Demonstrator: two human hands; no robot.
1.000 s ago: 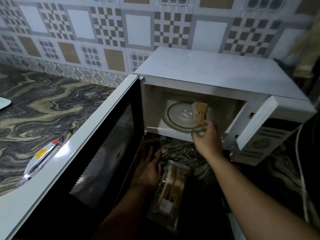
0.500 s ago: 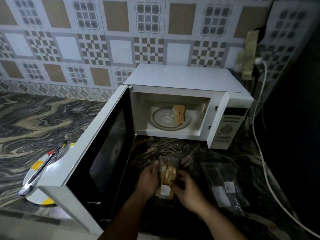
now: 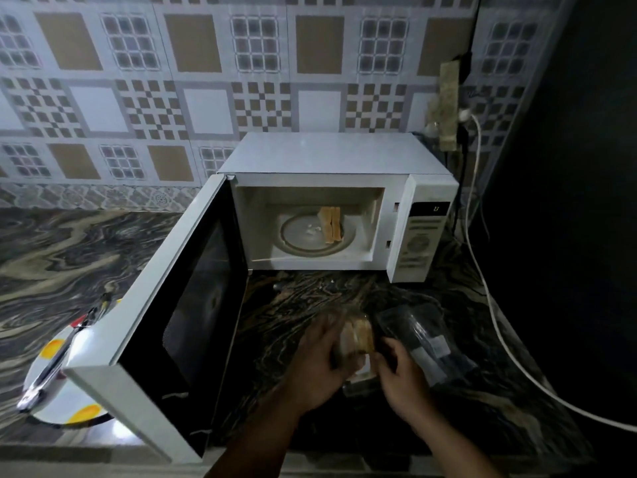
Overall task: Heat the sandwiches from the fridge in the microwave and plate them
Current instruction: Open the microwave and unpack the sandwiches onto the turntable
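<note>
A white microwave stands on the marbled counter with its door swung wide open to the left. One sandwich lies on the glass turntable inside. In front of the microwave, both hands hold a packaged sandwich in clear plastic. My left hand grips its left side and my right hand pinches the wrapper's near right end. The hands and pack are motion-blurred.
An empty clear wrapper lies right of my hands. A white plate with orange spots, tongs resting on it, sits left, partly behind the door. A white cable runs along the right, next to a dark wall.
My right hand left the first sandwich on the turntable and came down to the pack. Both hands now hold the pack, lifted slightly and shifted right. The camera has pulled back.
</note>
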